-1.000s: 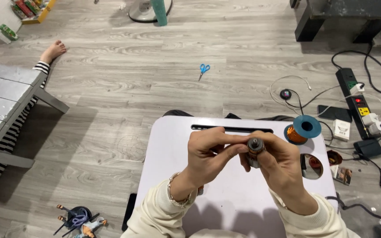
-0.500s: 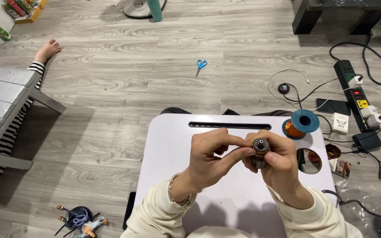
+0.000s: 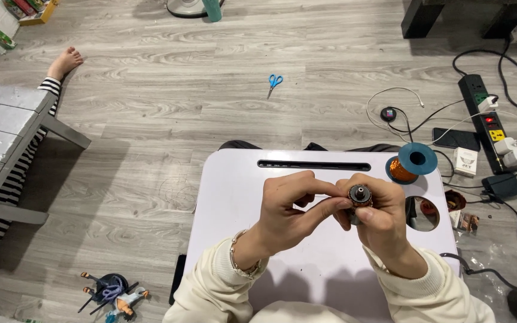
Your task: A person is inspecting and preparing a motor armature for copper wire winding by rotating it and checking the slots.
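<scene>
I have the small motor rotor (image 3: 359, 197) clasped in my right hand (image 3: 378, 218) above the white surface (image 3: 240, 197), its shaft end facing up, while my left hand (image 3: 288, 209) pinches closed at its rim, seemingly feeding fine wire. This looks like the winding step, and the next turn calls for steady tension. The rotor is dark, round and metallic, with the copper wire spool (image 3: 411, 162) just beyond.

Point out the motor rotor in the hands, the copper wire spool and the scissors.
motor rotor (image 3: 360, 195): head view, on its round end face.
copper wire spool (image 3: 403, 168): head view, on the copper winding beside the blue flange.
scissors (image 3: 274, 84): head view, near the blue handles.
</scene>
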